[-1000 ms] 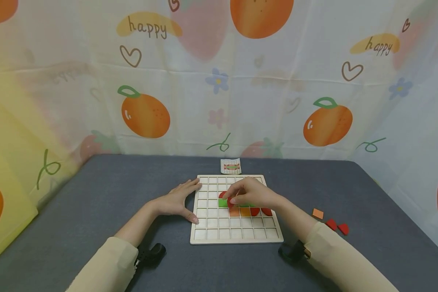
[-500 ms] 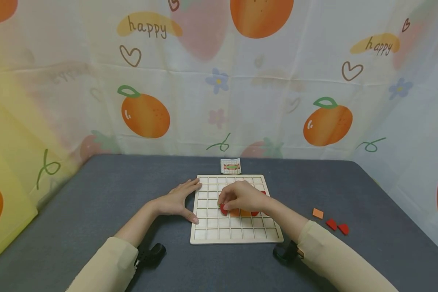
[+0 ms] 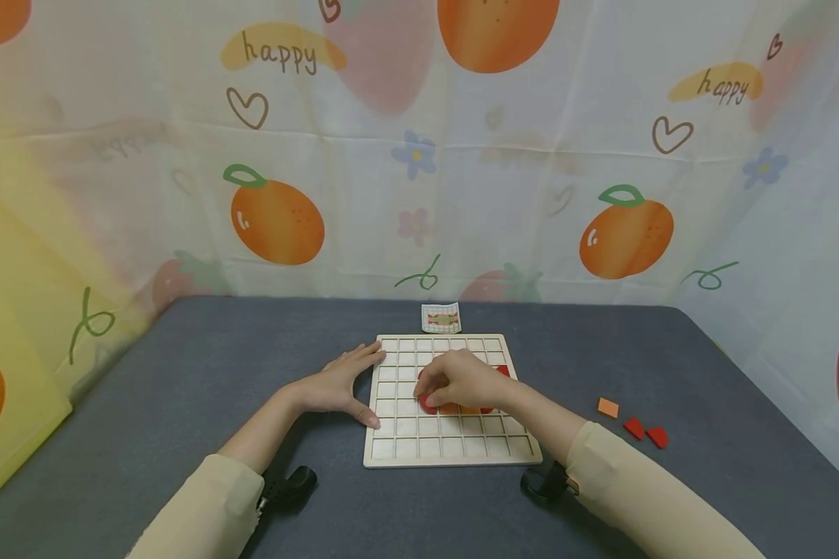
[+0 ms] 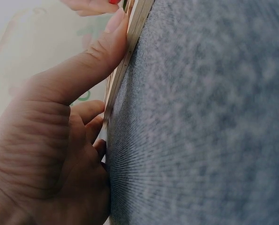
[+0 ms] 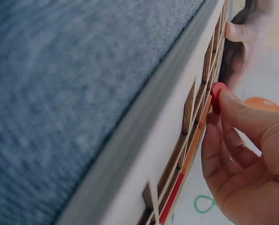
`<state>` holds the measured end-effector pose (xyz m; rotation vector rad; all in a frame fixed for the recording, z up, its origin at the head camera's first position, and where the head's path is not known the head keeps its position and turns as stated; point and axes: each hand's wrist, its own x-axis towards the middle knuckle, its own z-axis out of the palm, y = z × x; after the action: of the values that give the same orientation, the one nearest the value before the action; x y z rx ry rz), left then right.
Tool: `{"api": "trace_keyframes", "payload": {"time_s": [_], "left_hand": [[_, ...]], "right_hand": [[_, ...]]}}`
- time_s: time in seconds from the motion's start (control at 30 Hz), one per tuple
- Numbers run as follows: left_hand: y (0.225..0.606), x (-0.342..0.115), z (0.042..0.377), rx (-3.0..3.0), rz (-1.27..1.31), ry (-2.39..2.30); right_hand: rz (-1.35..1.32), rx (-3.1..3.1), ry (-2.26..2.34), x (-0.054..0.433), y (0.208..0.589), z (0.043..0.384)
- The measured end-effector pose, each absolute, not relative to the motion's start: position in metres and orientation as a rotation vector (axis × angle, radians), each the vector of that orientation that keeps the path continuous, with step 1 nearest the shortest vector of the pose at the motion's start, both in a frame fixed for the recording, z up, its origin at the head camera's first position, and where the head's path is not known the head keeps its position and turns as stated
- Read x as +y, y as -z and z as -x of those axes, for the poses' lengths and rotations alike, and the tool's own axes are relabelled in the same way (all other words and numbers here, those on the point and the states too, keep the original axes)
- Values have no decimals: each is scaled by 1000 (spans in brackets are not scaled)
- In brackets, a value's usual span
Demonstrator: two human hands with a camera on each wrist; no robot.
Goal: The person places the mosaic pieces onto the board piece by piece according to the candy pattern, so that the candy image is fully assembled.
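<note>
My right hand pinches a small red rounded tile between thumb and fingers, low over the white gridded board. The tile is at the left end of a row with orange tiles. Other red tiles show in the grid past the right hand, which hides part of the pattern. My left hand lies spread at the board's left side, its thumb and fingertips touching the edge. In the left wrist view its thumb rests against the wooden edge.
A small pattern card lies just behind the board. To the right on the dark grey table are a loose orange square tile and two red tiles. A fruit-print curtain hangs behind the table.
My right hand has moved slightly left and towards me with the red tile, from the green row to the left end of the orange row. The left hand has stayed in place.
</note>
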<state>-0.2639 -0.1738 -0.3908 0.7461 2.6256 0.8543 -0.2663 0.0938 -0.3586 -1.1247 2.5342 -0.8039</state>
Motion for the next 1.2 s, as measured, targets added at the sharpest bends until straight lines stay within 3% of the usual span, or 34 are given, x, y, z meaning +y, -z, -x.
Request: {"api": "trace_keyframes", "payload": {"time_s": [1.2], "left_hand": [[392,-175,263,2627,-762,-861]], "right_hand": [[1069,2588,854,102,350,268]]}}
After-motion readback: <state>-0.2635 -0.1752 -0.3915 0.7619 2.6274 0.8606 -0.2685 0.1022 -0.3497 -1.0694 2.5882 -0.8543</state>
